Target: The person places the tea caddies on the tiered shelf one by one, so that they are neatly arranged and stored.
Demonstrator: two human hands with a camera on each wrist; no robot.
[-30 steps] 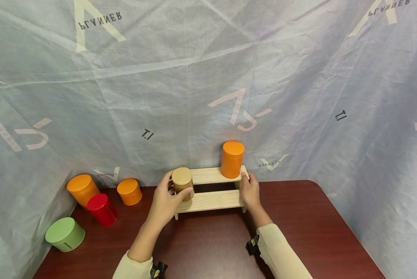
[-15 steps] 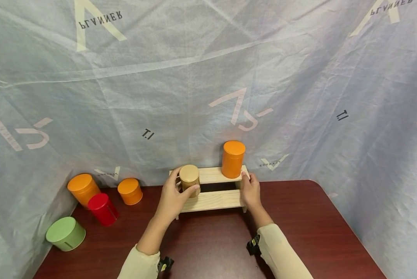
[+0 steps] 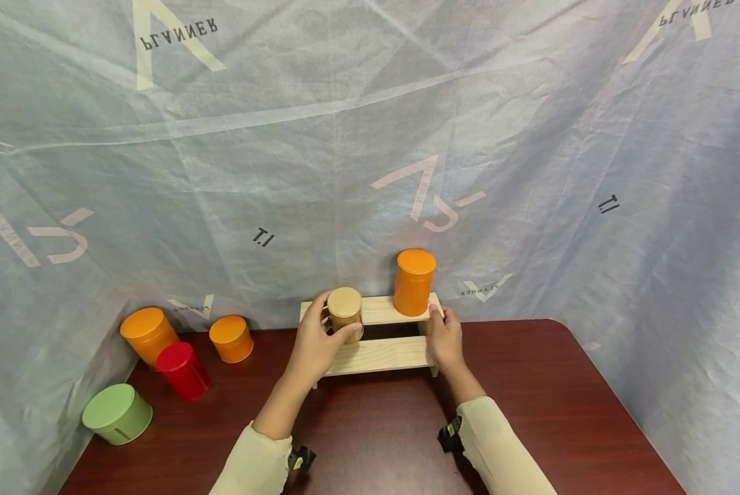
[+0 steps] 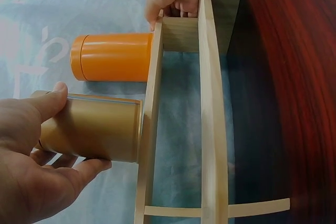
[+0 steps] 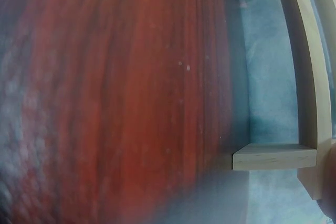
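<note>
My left hand (image 3: 316, 349) grips a gold cylindrical tin (image 3: 345, 308) between thumb and fingers. The tin is upright, and in the left wrist view its base is right at the upper board of a two-step wooden shelf (image 3: 376, 355). On that same upper board, at the right end, stands a tall orange tin (image 3: 415, 283). My right hand (image 3: 445, 337) holds the right end of the shelf, thumb near the upper board; its fingers are partly hidden behind the wood. The right wrist view catches mainly the shelf's end (image 5: 275, 157) and the tabletop.
Left of the shelf, on the dark red table (image 3: 370, 440), stand a small orange tin (image 3: 231, 340), a larger orange tin (image 3: 147, 335), a red tin (image 3: 183, 371) and a wide green tin (image 3: 117, 414). A grey printed cloth (image 3: 320, 172) hangs right behind the shelf.
My left hand has carried the gold tin right and back, from the shelf's left end to over the upper board. The right hand has kept its hold on the shelf.
</note>
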